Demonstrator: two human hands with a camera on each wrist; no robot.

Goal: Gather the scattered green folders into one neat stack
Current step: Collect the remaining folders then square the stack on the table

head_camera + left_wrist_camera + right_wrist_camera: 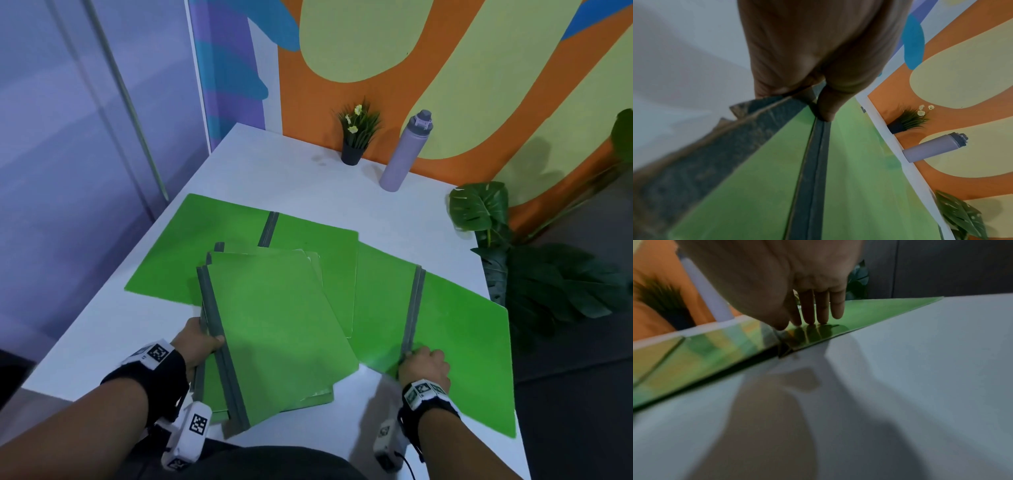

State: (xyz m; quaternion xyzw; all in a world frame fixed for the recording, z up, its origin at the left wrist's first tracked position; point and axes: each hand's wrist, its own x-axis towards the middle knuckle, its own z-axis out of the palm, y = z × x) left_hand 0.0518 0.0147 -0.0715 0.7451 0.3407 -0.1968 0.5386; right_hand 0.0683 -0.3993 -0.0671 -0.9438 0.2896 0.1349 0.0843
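Note:
A stack of closed green folders (281, 325) with grey spines lies skewed in the middle of the white table (102, 342). My left hand (209, 337) grips the stack at its left spine edge; the left wrist view shows the thumb (825, 112) lying on the top grey spine (812, 170). An open green folder (462, 342) lies flat to the right, partly under the stack. My right hand (423, 358) rests its straight fingertips (810, 318) on that folder (869, 313), by the near end of its grey spine. A second open folder (212, 246) lies behind the stack.
A small potted plant (356, 137) and a lilac bottle (404, 154) stand at the table's far edge by the painted wall. A large-leafed plant (486, 212) stands off the right edge. The right open folder overhangs the table's right edge.

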